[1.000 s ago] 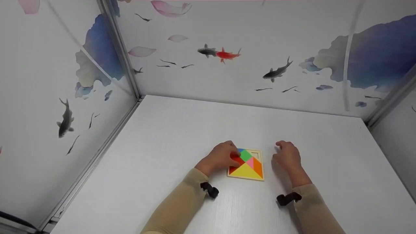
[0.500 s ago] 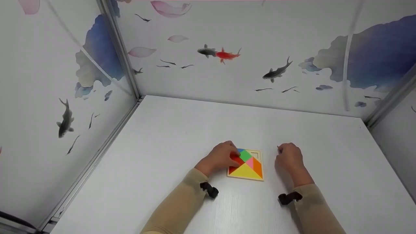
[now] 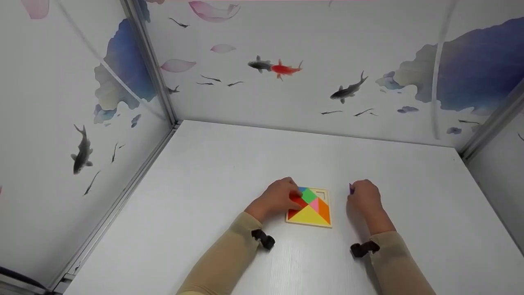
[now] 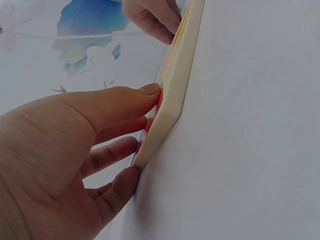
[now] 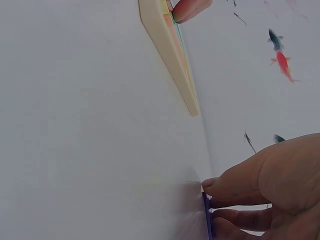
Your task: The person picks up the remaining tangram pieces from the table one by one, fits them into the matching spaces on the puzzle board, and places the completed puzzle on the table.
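A square wooden tangram board (image 3: 309, 225) lies on the white table, its coloured pieces set in a pale frame. Yellow, orange, pink, green, blue and red pieces show, and a bare triangular recess (image 3: 321, 195) is at its far right corner. My left hand (image 3: 278, 196) rests on the board's left side, thumb and fingertips on the red piece (image 4: 159, 100) and the little finger at the frame's edge. To the right of the board, my right hand (image 3: 365, 200) pinches a thin purple tangram piece (image 5: 208, 215) between thumb and fingers, mostly hidden behind them in the head view.
White panels printed with fish and petals stand behind and to the sides of the table (image 3: 229, 155). A metal post (image 3: 149, 57) marks the back left corner. Each sleeve carries a small black wrist camera.
My right hand has shifted slightly right and its fingers have closed into a pinch; the purple piece now shows at the fingertips. My left hand and the board stay put.
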A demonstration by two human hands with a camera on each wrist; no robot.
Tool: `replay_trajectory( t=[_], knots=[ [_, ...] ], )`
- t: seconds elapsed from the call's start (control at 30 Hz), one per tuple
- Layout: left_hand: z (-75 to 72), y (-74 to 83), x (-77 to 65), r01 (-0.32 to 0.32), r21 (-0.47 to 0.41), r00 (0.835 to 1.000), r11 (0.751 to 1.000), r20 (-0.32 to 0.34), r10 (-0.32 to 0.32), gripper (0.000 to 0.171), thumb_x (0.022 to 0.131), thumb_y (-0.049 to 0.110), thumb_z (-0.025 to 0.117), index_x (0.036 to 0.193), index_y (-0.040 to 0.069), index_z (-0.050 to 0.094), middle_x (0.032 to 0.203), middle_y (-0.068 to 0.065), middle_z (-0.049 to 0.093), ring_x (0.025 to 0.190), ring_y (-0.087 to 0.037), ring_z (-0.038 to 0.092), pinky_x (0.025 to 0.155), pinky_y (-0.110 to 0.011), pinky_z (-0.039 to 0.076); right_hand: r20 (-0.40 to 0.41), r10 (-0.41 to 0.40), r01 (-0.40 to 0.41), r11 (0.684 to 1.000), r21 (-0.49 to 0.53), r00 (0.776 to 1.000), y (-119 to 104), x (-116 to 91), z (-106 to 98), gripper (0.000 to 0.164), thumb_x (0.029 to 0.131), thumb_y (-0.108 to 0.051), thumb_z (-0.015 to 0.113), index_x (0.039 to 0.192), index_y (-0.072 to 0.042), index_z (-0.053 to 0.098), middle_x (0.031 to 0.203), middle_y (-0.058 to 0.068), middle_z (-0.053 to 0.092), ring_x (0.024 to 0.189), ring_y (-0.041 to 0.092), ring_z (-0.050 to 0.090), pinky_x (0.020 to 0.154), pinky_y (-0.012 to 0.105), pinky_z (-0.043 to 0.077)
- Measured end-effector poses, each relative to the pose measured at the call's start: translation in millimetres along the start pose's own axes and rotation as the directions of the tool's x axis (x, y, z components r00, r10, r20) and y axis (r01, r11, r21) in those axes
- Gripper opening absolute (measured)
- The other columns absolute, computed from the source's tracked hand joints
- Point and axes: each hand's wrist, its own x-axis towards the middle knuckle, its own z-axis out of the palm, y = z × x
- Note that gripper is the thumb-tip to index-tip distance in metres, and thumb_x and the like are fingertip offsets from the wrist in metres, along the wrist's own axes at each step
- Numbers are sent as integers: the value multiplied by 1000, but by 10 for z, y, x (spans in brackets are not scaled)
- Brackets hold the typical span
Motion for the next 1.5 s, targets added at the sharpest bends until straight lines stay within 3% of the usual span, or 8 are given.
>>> replay_trajectory(
  t=[0.33,0.63,0.9,1.2,1.5],
  knots=[
    [15,-11,11,14,6,1000,1000,3,-14,32,91,37,82,119,21,82,117,4,64,106,-14,58,99,-27,50,50,41,-40,999,-37,998,-59,9,-7,27,106,-4,55,117,13,72,108,28,68,104,42,65,105,60,53],
    [8,-5,-3,0,-14,1000,1000,-4,0,31,90,32,82,118,19,83,117,4,65,108,-14,59,101,-28,50,28,-3,6,994,-109,1000,-41,0,-14,23,99,-1,61,109,16,72,100,29,70,99,45,68,95,58,56],
    [7,4,-15,3,-11,1000,1000,-3,-3,32,91,33,82,120,19,82,118,3,65,107,-14,59,99,-27,50,96,79,-72,995,-76,992,-27,1,-72,27,96,-4,66,115,14,70,106,29,70,95,38,66,97,58,57],
    [18,-4,-3,-10,-12,1000,1000,-8,10,33,90,33,81,120,19,82,118,3,65,108,-14,59,100,-26,50,168,94,-66,984,-166,981,-68,-18,-126,23,94,-1,66,111,15,69,98,25,72,80,28,60,79,46,58],
    [15,-13,-6,-3,2,1000,1000,-7,3,32,92,34,81,120,20,82,117,4,65,107,-14,59,99,-27,50,188,50,-6,974,-226,981,-90,-20,-122,19,95,0,61,106,13,70,90,22,70,77,28,59,77,45,58]
  ],
)
